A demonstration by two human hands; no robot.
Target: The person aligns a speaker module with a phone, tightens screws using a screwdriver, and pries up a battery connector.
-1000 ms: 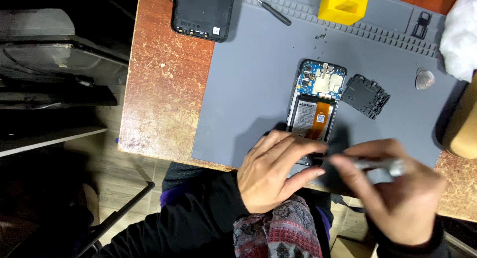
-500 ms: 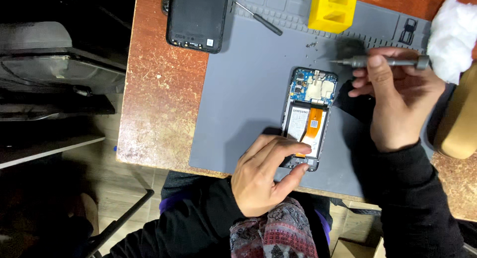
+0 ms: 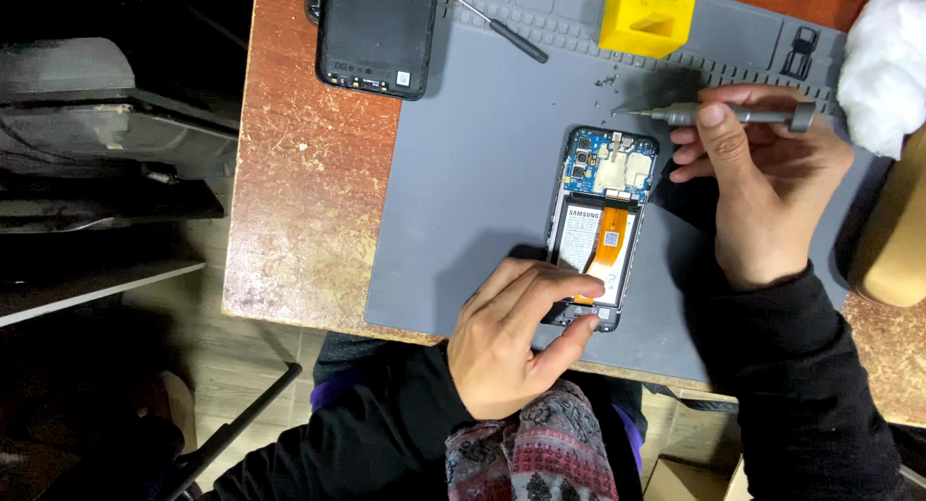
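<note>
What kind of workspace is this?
Likely a phone repair bench: a grey repair mat, an opened phone under the left hand, and a precision screwdriver in the right hand.

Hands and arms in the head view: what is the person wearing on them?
Both hands, the left hand and the right hand, are bare: no gloves, rings or watch visible. Long black sleeves cover both arms to the wrists, plain and unmarked.

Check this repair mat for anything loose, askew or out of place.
A few tiny loose screws lie scattered on the grey mat, not in its tray slots, near the screwdriver tip. The opened phone lies straight, backless, steadied by the left hand.
</note>
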